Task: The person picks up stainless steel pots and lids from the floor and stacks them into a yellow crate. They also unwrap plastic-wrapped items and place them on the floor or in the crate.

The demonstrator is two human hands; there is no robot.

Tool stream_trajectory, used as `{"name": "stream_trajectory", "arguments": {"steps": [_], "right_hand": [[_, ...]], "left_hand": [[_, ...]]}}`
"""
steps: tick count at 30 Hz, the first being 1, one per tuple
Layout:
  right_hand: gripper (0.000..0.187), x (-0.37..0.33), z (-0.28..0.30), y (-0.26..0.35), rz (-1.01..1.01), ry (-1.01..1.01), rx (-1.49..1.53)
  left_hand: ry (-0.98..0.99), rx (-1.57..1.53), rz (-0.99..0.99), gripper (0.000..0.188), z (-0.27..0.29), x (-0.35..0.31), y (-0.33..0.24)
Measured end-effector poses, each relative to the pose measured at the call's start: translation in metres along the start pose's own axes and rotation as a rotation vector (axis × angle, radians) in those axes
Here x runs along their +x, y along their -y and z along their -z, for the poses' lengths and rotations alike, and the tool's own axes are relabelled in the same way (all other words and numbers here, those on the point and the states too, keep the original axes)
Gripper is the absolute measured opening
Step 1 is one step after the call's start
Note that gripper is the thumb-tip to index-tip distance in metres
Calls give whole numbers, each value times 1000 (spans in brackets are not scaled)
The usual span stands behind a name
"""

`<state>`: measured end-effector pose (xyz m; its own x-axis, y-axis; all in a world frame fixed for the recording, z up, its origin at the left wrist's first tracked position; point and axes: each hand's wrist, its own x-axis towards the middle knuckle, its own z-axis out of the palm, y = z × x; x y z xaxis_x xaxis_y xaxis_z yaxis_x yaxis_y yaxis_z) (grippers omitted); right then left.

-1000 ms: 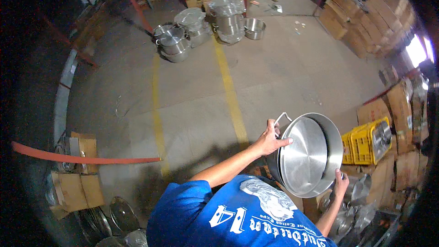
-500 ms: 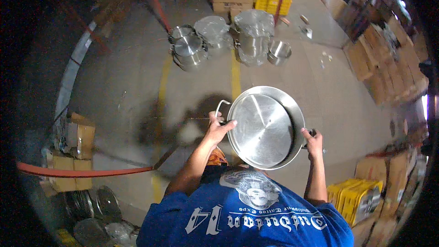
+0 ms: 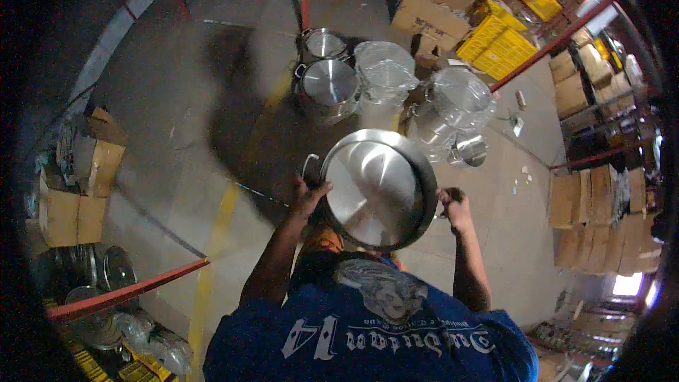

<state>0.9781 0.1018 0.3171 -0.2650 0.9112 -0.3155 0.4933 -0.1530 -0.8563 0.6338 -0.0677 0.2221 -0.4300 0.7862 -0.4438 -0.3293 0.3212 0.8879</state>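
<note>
A wide, round steel pot [image 3: 371, 187] is held out in front of my body, its shiny inside facing up toward me. My left hand [image 3: 310, 199] is closed at its left side, thumb over the rim, just below a looped side handle [image 3: 308, 165]. On the opposite side, my right hand [image 3: 455, 209] grips the pot at its right handle, which the fingers mostly hide. Beyond it on the floor stand steel pots [image 3: 329, 83], some stacked. Clear plastic wraps the neighbouring pots [image 3: 385, 71] and a taller stack [image 3: 461, 99]. A small steel pot [image 3: 469, 150] sits beside that stack.
Yellow crates [image 3: 496, 41] and an open cardboard box [image 3: 429, 15] lie behind the pots. Cardboard cartons [image 3: 601, 194] line the right side by a shelf rack. At lower left are a red metal bar [image 3: 131, 288], boxes [image 3: 71, 205] and wrapped metalware [image 3: 145, 336].
The view has turned and shifted forward, so the floor pots appear nearer and farther right. Both hands still hold the pot, and the light on its inside has changed.
</note>
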Motion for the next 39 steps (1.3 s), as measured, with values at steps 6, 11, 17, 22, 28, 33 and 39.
{"name": "stream_trajectory", "arguments": {"steps": [6,11,17,22,28,33,39], "right_hand": [[26,177,-56,80,-62,185,2],[25,363,-111,86,149,404,38],[31,609,-205,52,224,637,-461],[28,742,-272,8,153,600,-364],[27,815,-328,9,-28,691,-417],[28,814,-346,20,-39,720,-442],[30,802,-359,17,-59,728,-434]], "left_hand": [[-219,-110,-48,95,38,104,-70],[-407,-18,-44,92,56,232,-70],[-459,-71,122,80,79,378,-38],[-658,-94,225,76,70,481,-16],[-739,-482,92,21,91,564,47],[-803,-634,70,19,83,584,109],[-682,49,199,86,90,595,163]]}}
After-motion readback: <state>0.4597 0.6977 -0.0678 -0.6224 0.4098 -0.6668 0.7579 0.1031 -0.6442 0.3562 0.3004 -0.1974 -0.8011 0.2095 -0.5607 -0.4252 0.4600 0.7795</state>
